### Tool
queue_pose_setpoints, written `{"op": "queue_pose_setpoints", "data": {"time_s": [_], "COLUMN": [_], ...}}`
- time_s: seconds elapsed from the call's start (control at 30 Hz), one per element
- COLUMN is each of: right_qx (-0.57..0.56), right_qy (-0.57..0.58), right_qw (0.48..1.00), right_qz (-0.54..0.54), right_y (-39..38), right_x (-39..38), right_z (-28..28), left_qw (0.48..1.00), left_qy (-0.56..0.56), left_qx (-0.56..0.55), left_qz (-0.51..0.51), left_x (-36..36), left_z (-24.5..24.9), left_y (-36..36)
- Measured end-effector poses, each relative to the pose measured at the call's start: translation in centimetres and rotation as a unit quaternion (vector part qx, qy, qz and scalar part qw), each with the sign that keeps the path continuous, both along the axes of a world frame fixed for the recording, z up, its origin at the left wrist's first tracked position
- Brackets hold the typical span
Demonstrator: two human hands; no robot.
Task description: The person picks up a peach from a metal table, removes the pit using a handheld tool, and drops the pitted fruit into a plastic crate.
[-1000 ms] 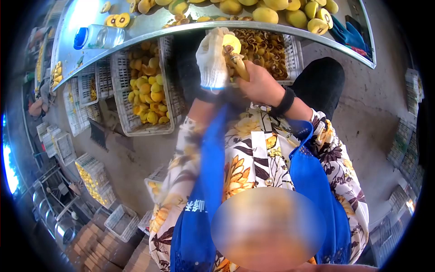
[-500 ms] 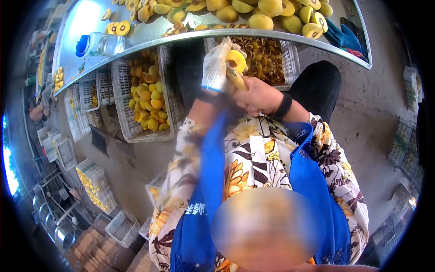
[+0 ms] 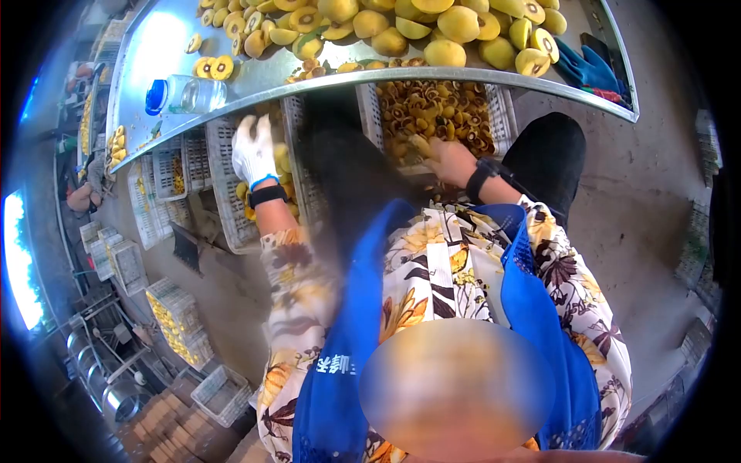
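Note:
My left hand (image 3: 255,154), in a white knit glove, is over a crate (image 3: 231,224) on the left, its fingers apart and nothing visible in them. Yellow peach halves (image 3: 282,162) lie in that crate beneath and beside the hand. My bare right hand (image 3: 451,162) is closed around a short wooden-handled tool (image 3: 421,147); its working end is blurred. It hovers at the near edge of a second crate (image 3: 502,116), which holds brownish curved peach scraps (image 3: 436,108).
A metal-rimmed table (image 3: 309,89) stands ahead, bearing many cut peaches (image 3: 459,25), a blue-capped bottle (image 3: 189,94) and a blue glove (image 3: 587,68). Stacked crates (image 3: 177,316) and an orange-brown stack (image 3: 166,424) stand at left. My legs (image 3: 559,147) flank the scrap crate.
My left hand has moved left and away from my right hand, and the peach half it held is no longer in it. My right hand has shifted slightly right with the tool.

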State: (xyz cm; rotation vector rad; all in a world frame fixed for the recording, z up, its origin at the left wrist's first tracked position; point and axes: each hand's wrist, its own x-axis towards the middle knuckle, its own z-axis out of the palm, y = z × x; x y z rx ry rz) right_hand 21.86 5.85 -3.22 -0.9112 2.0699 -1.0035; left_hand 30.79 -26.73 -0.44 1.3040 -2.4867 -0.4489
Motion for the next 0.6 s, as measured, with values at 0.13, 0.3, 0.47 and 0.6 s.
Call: {"op": "queue_pose_setpoints", "data": {"time_s": [0.13, 0.3, 0.47, 0.6], "right_qx": [0.06, -0.018, -0.046, -0.043], "right_qy": [0.066, 0.109, 0.14, 0.097], "right_qw": [0.996, 0.992, 0.988, 0.979], "right_qz": [-0.022, -0.057, -0.053, -0.175], "right_y": [-0.7, 0.0, 2.2, 2.0], "right_x": [0.3, 0.6, 0.6, -0.2], "right_z": [0.0, 0.7, -2.9, -2.0], "left_qw": [0.978, 0.954, 0.976, 0.955], "left_qy": [0.075, -0.147, -0.097, 0.122], "left_qx": [-0.024, -0.005, 0.097, 0.21], "left_qz": [-0.192, -0.26, -0.167, -0.17], "left_x": [-8.8, -21.0, -23.7, -19.8], "left_z": [2.0, 1.0, -0.5, 0.8], "left_y": [4.2, 11.2, 10.0, 8.0]}}
